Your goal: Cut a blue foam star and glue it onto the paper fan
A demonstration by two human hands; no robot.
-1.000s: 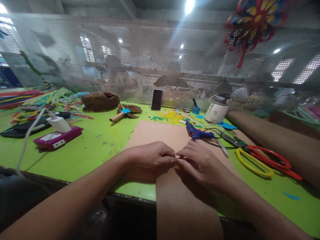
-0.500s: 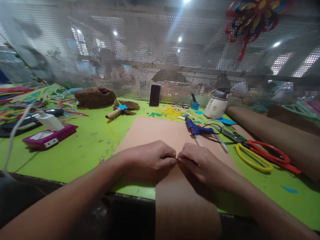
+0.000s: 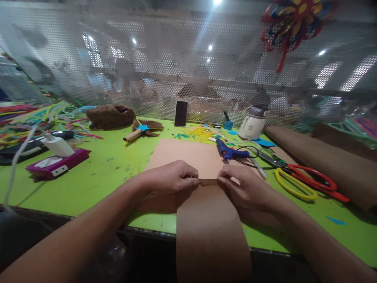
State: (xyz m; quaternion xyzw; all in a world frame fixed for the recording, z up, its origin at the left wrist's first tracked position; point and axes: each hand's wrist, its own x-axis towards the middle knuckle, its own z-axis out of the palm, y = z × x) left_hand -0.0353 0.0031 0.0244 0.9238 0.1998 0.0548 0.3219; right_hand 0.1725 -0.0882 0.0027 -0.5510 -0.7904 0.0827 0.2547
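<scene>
A long sheet of brown paper hangs from my fingers over the table's front edge. My left hand pinches its upper edge on the left. Opposite it, my right hand pinches the same edge, with a short folded stretch showing between the two. Underneath lies a flat tan sheet on the green table. A blue glue gun rests on that sheet's right part, just beyond my right hand.
Scissors with red and yellow handles lie at right beside a rolled brown paper. A white bottle, a phone and a paper fan with a blue star stand or lie behind. A purple power strip sits left.
My hands have moved apart along the paper's edge, baring a folded strip between them. The view has shifted slightly.
</scene>
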